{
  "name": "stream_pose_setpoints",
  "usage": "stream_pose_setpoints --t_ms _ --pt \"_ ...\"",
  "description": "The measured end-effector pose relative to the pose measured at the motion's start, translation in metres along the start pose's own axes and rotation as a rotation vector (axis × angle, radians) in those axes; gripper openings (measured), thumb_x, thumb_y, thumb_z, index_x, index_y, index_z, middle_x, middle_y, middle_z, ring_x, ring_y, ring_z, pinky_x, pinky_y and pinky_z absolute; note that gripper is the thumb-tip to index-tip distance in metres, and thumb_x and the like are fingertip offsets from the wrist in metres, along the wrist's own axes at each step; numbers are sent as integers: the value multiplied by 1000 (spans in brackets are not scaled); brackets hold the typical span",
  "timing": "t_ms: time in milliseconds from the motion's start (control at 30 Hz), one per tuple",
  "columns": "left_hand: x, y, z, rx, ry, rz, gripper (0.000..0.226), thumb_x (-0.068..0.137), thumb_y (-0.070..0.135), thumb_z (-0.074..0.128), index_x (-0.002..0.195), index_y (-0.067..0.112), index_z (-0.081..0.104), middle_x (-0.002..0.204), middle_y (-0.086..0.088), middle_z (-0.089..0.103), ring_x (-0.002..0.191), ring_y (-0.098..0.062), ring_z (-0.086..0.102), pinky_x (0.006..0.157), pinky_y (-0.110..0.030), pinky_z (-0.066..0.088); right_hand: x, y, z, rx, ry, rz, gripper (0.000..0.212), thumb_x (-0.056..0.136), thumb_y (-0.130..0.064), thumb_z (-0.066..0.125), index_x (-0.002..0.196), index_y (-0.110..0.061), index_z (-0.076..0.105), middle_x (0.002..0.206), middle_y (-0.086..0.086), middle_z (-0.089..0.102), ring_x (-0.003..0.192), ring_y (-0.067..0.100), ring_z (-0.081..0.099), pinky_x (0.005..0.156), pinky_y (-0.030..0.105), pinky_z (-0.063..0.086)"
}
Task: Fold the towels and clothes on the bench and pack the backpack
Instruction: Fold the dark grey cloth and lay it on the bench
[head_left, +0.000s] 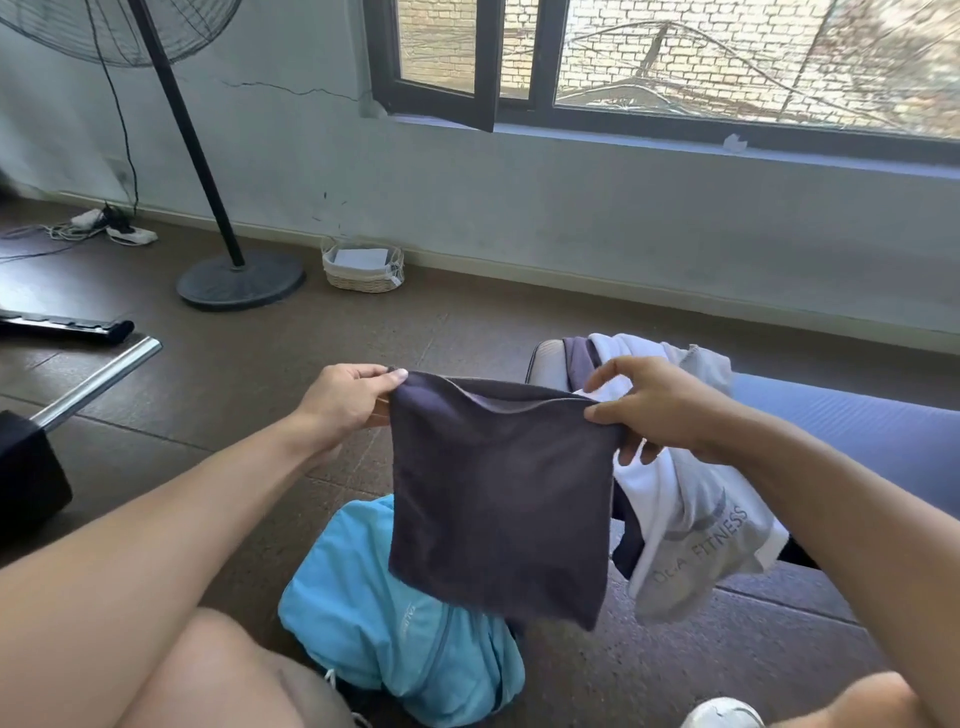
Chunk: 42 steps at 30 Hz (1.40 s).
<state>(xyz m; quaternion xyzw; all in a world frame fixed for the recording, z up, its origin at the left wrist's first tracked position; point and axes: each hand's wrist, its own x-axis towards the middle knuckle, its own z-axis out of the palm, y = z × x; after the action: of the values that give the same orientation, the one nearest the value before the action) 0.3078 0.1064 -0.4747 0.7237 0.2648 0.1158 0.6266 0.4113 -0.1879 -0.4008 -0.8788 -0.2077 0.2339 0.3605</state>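
Dark towel held up, doubled over, above the backpack.

The dark towel (498, 493) hangs over the light-blue backpack (395, 618) on the brown floor (467, 332); left hand (345, 400) and right hand (660, 408) pinch its top corners. White and grey clothes (696, 499) drape the blue bench (852, 431) under a window (649, 57).

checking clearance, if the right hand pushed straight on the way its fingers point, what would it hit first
The right hand points leftward along the dark towel it pinches, so it would probably first meet the left hand holding the other corner; depth is uncertain.
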Motion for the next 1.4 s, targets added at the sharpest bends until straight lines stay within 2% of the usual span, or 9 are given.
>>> stream_pose_setpoints --t_ms 233,433,533,700,900,1000,1100,1267,1400 --pt "-35 36 34 -86 -153 95 18 98 16 63 101 0 72 85 -12 74 69 -20 70 58 -27 59 -23 -28 13 -5 -423 -262 29 94 -14 69 122 -20 65 107 -6 77 87 16 75 63 30 56" --pt "-47 42 54 -80 -185 113 18 101 18 60 94 6 72 87 -13 72 71 -19 67 57 -27 55 -20 -30 29 -279 -17 -522 8 94 -26 67 93 -28 75 76 -11 74 66 -2 64 71 18 49" --pt "-22 28 44 -9 -33 25 25 94 38 61 77 22 69 86 -8 70 80 -22 62 69 -31 49 -15 -24 13 -140 -41 -660 5 88 -32 73 91 -28 77 96 -7 69 88 6 64 83 24 48" --pt "8 -12 10 206 -6 -116 31 91 43 61 78 18 74 102 -18 75 89 -30 66 78 -37 48 -40 -33 -17 236 -519 -777 9 89 -9 63 93 -5 69 125 15 68 138 24 49 116 43 36" --pt "-7 -3 31 296 -123 -3 26 97 44 61 84 28 76 86 6 76 83 -14 64 76 -33 48 -66 -54 -6 85 -678 -862 13 87 -10 65 97 -6 72 106 11 74 129 30 57 116 42 35" --pt "-12 -2 41 258 -145 16 26 96 43 61 78 32 75 79 8 74 77 -13 61 72 -31 44 -76 -62 5 71 -637 -784 13 89 -16 69 100 -15 76 98 1 77 103 23 71 102 48 49" --pt "-18 6 48 154 -159 39 25 94 44 63 80 28 75 79 3 73 76 -15 61 75 -35 45 -73 -62 17 -77 -460 -650 10 93 -23 70 97 -31 75 90 -9 76 83 4 68 81 30 54" --pt "-42 32 57 -116 -254 76 17 99 26 62 92 14 72 86 -9 69 72 -19 61 62 -30 51 -48 -47 32 -299 -29 -557 9 93 -38 68 99 -36 75 87 -12 74 82 6 66 80 30 51" --pt "-59 45 63 -276 -363 61 17 97 18 63 88 14 77 92 -11 75 78 -22 69 73 -34 59 -31 -36 34 -283 174 -514 6 84 -43 76 88 -38 74 76 -22 69 75 0 61 73 31 53"
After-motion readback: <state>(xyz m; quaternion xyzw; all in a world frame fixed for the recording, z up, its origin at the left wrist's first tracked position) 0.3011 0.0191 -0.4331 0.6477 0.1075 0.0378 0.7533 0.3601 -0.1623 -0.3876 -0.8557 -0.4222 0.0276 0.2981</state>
